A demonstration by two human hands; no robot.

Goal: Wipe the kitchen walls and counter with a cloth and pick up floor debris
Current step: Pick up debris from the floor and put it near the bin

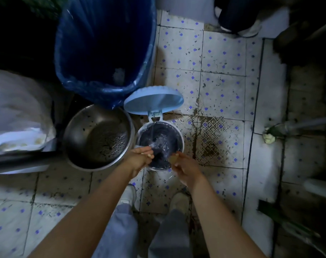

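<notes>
Blue-flecked tile floor (221, 58) fills the view, grimy and speckled with dark debris (210, 144), thickest on a brown-stained patch just right of the small bin. Upper left stands a big blue barrel (104, 51) lined with a clear blue plastic bag, its inside dark. At the left edge sits a pale bag or sack (19, 112), blurred, contents hard to make out. Below the barrel, a steel colander bowl (98, 136) rests on the floor, perforated base showing, bits of dirt scattered inside. Touching it on the right is the small pedal bin (159, 133), light blue lid (153, 99) flipped up and back, dark liner bag inside with clear plastic over the rim. Both arms reach down to that bin now. Left hand (140, 157) hovers over the near-left rim, fingers curled in together, something small and pale pinched at the fingertips, though what it is I cannot tell. Right hand (184, 168) is at the near-right rim, fingers loosely bent, thumb and forefinger closing on a small tan scrap (173, 158) right at the bin's edge. Down below, two light shoes (179, 202) and grey trouser legs stand just short of the bin. No cloth is in view.
</notes>
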